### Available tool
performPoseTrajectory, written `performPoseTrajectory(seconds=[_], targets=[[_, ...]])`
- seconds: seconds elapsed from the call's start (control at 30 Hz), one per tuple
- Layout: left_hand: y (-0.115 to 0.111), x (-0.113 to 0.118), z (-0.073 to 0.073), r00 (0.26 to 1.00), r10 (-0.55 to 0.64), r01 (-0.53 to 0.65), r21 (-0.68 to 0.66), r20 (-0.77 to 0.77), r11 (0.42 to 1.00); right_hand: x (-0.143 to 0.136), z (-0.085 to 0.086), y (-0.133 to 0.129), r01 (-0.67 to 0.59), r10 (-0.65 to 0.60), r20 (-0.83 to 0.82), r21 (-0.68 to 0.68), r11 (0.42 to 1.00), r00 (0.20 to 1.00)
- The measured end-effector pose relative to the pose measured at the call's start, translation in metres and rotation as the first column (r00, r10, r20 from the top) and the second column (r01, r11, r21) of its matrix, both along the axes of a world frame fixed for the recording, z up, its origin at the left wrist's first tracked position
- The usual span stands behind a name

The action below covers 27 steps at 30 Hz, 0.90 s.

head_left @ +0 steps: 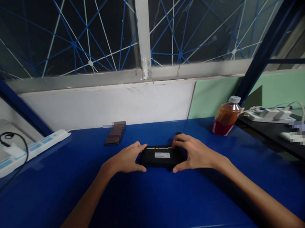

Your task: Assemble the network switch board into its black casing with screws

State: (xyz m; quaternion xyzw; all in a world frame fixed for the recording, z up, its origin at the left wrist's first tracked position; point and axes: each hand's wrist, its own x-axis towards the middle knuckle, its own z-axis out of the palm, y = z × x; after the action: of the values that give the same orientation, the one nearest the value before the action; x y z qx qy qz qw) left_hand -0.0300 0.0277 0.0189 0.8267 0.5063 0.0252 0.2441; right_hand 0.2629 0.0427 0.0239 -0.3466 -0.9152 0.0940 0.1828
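A flat black box-like device [162,155] with a white label and small yellow marks along its far edge lies on the blue table in the middle of the view. My left hand [129,158] is at its left end, thumb on the near side and fingers on the far side, gripping it. At the right end my right hand [192,153] grips the same device, its thumb near the front edge and its fingers bent over the far edge. A small dark object [171,140] sits just behind, partly hidden by my right fingers.
A phone [115,133] lies at the back left of the blue table [147,203]. A bottle [226,116] stands back right. Power strips lie at the far left [31,154] and right [270,115], with cables. A window wall is behind.
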Motion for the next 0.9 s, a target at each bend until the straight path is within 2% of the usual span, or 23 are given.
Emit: performPoseTrajectory(seconds=[0.17, 0.4, 0.6, 0.9], targets=[[-0.002, -0.001, 0.007, 1.000, -0.017, 0.016, 0.063, 0.020, 0.998, 0.002, 0.001, 0.000, 0.038, -0.041, 0.064, 0.053, 0.998, 0.997], [-0.005, 0.005, 0.015, 0.998, -0.024, 0.018, 0.105, 0.058, 0.994, 0.009, 0.002, 0.002, 0.058, -0.057, 0.084, -0.012, 0.998, 0.995], [-0.003, 0.005, 0.013, 0.999, -0.009, 0.005, 0.073, 0.049, 0.997, 0.008, 0.002, 0.003, 0.060, -0.054, 0.085, -0.072, 0.996, 0.995], [-0.003, 0.012, 0.008, 0.999, 0.013, -0.017, 0.131, 0.033, 0.991, 0.006, 0.004, 0.002, 0.039, -0.036, 0.067, -0.049, 0.998, 0.997]])
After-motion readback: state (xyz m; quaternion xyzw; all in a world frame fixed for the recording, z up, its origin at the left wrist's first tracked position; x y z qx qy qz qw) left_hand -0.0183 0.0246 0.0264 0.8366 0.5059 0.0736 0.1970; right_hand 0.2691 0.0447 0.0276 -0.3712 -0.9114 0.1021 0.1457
